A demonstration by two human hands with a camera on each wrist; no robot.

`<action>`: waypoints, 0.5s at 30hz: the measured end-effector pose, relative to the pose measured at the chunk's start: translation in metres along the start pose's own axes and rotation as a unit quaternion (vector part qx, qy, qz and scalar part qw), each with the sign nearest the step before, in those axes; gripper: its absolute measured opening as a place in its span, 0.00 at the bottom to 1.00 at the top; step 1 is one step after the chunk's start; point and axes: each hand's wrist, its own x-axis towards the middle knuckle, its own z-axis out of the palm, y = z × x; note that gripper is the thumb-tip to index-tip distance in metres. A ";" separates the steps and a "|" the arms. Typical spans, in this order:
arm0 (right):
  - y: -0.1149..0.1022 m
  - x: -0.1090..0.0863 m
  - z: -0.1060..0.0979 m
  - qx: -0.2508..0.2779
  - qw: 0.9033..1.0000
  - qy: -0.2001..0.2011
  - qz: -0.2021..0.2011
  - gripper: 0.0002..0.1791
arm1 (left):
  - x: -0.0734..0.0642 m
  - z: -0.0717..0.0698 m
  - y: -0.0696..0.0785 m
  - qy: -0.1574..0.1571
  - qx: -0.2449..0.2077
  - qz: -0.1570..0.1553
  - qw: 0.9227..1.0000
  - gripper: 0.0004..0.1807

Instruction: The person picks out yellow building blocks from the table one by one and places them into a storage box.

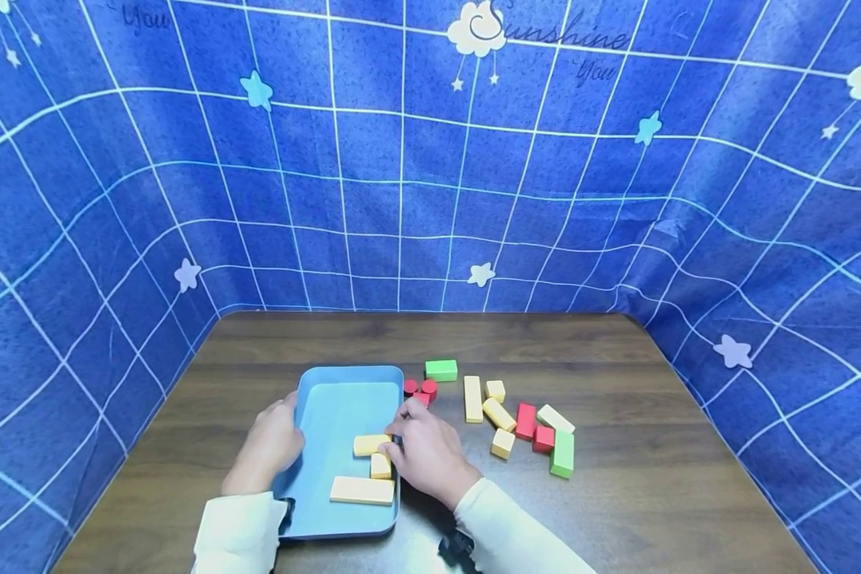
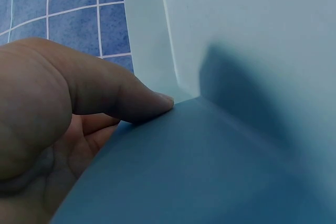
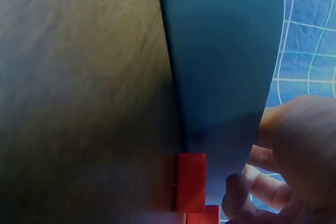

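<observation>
My left hand [image 1: 269, 438] grips the left wall of a blue tray [image 1: 347, 377], its thumb [image 2: 142, 100] lying over the rim in the left wrist view. My right hand [image 1: 430, 450] reaches over the tray's right rim, thumb and index finger pinching the right end of a yellow cylinder block [image 1: 369, 446]. Just below that cylinder in the tray are a small yellow cube [image 1: 381, 466] and a long pale-yellow block [image 1: 362, 490]. In the right wrist view, the fingers curl past the rim, and the cylinder is hidden behind the tray wall.
Close outside the tray's right wall lie a red block [image 3: 191, 183] and red cylinders [image 1: 428, 389], with a green block [image 1: 441, 370] behind. Farther right are several yellow blocks [image 1: 473, 399], red blocks [image 1: 526, 421] and another green block [image 1: 563, 454]. A blue patterned cloth [image 1: 430, 199] surrounds the wooden table [image 1: 638, 486].
</observation>
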 end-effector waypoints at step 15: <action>-0.002 0.000 -0.001 0.003 1.000 -0.014 -0.006 0.09 | 0.001 0.001 -0.001 -0.002 0.001 -0.002 1.000 0.36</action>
